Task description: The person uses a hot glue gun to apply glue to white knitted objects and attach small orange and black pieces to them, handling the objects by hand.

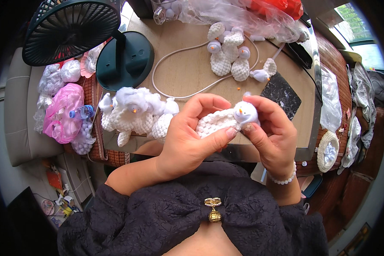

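My left hand [192, 137] grips a white chunky crocheted piece [216, 122], its thumb lying along the lower edge. At the right end of that piece, my right hand [270, 131] pinches a small fluffy snowman head [244, 112] with an orange nose and drawn eyes and mouth. Head and crochet touch; whether they are joined is hidden by the fingers. A cluster of white crocheted pieces with snowman heads [134, 110] lies left of my left hand. Further back on the table are more crocheted snowman pieces [220, 64], and one lies on its side [260, 75].
A dark green fan [124, 60] stands at the back left. A white cable [154, 76] loops over the table [182, 70]. Clear plastic bags [230, 12] lie at the back, a black marbled tile [283, 96] at the right. Left are a pink bag [65, 112] and a small bottle [82, 112].
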Motion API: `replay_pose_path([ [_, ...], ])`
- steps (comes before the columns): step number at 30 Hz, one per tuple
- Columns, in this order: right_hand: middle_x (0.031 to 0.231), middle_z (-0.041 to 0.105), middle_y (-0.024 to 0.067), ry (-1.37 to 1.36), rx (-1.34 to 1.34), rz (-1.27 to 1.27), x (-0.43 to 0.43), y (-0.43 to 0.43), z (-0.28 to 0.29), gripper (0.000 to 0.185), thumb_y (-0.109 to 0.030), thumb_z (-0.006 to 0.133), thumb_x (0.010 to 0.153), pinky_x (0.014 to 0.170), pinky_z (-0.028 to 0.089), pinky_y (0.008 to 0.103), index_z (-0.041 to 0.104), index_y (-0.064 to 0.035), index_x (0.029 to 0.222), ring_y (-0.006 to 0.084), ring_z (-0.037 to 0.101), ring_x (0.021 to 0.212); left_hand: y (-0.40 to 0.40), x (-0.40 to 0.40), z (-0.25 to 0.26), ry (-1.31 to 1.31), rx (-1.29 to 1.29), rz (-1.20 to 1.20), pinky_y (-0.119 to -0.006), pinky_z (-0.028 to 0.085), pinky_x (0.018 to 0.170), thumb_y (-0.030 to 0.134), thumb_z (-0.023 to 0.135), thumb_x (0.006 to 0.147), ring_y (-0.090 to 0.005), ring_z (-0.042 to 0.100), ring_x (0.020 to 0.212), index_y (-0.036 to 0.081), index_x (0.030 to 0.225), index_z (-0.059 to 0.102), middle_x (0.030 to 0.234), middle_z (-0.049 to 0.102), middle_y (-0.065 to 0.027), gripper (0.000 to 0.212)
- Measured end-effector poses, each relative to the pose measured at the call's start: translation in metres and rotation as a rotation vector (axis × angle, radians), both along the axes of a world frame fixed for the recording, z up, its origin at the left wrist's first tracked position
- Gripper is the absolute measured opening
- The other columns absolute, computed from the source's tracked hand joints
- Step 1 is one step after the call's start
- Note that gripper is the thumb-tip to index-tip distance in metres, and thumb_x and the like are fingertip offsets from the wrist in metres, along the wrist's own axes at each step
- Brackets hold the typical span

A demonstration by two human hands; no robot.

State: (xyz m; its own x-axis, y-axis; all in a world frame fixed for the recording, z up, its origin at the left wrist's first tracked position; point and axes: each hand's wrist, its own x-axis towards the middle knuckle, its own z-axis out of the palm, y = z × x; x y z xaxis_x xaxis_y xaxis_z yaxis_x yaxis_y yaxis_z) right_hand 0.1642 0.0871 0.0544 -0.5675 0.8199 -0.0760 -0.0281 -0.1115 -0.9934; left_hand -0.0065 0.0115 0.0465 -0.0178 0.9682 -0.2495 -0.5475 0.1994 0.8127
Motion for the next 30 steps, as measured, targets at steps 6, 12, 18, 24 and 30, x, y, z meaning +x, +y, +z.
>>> replay_pose_path([
  [6,0.112,0.063,0.0098,-0.032,-0.003,0.033,0.001,0.002,-0.002,0.038,-0.005,0.067,0.09,0.089,0.051,0.0274,0.055,0.0058,0.124,0.0149,0.062,0.102,0.0,0.0,-0.003,0.123,0.025,0.061,-0.018,0.048,0.062,0.001,0.067,0.088,-0.0036,0.057,0.075,0.005,0.12,0.049,0.101,0.061,-0.0048,0.038],
  [12,0.109,0.064,0.0101,0.006,0.026,0.022,-0.003,0.002,-0.006,0.037,-0.005,0.068,0.089,0.087,0.05,0.0272,0.057,0.0056,0.122,0.0149,0.062,0.1,0.003,-0.001,0.003,0.197,-0.03,0.1,-0.021,0.051,0.061,-0.002,0.066,0.086,-0.0079,0.06,0.075,0.004,0.12,0.047,0.101,0.06,-0.0066,0.04],
  [18,0.108,0.065,0.0132,-0.081,0.378,0.036,-0.003,0.009,-0.011,0.037,-0.001,0.071,0.082,0.079,0.05,0.0288,0.061,0.0036,0.117,0.0197,0.063,0.091,0.005,-0.002,0.006,0.12,-0.077,0.081,-0.025,0.053,0.062,-0.003,0.066,0.086,-0.0109,0.061,0.076,0.003,0.119,0.045,0.103,0.058,-0.0079,0.039],
  [24,0.109,0.064,0.0141,-0.032,0.413,0.059,-0.001,0.013,-0.011,0.038,-0.001,0.07,0.081,0.081,0.049,0.0295,0.061,0.003,0.118,0.0211,0.062,0.095,0.002,-0.004,0.003,0.041,-0.013,0.049,-0.025,0.051,0.064,0.0,0.063,0.089,-0.0111,0.06,0.076,0.004,0.117,0.047,0.1,0.059,-0.007,0.033],
  [30,0.125,0.057,0.0136,-0.014,0.316,0.176,0.001,0.015,-0.008,0.07,-0.035,0.081,0.075,0.084,0.046,0.029,0.055,0.0006,0.128,0.0203,0.057,0.107,0.002,-0.006,0.001,0.021,-0.025,0.052,-0.023,0.049,0.065,0.003,0.065,0.09,-0.0082,0.058,0.075,0.003,0.115,0.049,0.097,0.06,-0.0056,0.029],
])
